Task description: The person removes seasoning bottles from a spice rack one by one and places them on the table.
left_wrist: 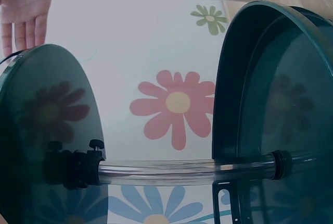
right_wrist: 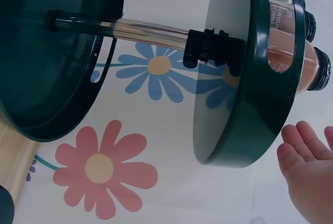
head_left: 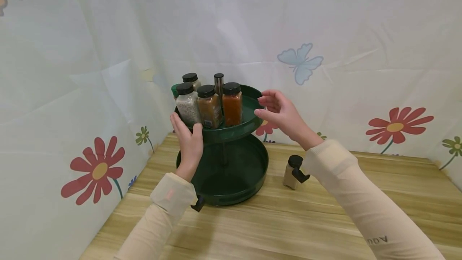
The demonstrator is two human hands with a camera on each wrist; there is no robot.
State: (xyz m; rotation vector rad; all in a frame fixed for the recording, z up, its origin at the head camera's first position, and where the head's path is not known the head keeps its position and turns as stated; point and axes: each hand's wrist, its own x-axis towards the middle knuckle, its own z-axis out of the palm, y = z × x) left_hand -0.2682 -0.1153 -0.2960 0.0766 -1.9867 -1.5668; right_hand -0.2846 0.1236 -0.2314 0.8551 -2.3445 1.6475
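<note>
A dark green two-tier round rack (head_left: 231, 133) stands on the table. Crowded on the left and front of its upper tier are a jar of pale grains (head_left: 187, 105), a jar of brown spice (head_left: 210, 109), a jar of red-orange spice (head_left: 232, 107) and several more containers. My left hand (head_left: 189, 143) rests at the upper tier's left rim, beside the pale-grain jar, its fingers fairly straight. Near the right rim is my right hand (head_left: 283, 115), fingers slightly bent and nothing held; the right wrist view shows this hand (right_wrist: 312, 172) beside the rim.
A black-capped jar of beige spice (head_left: 290, 173) stands on the wooden table (head_left: 252, 228), right of the rack and partly behind the right wrist's camera mount. The lower tier (head_left: 231, 200) sits under the upper one on a central pole (left_wrist: 156, 172). Flower-printed cloth (head_left: 223, 23) hangs close behind.
</note>
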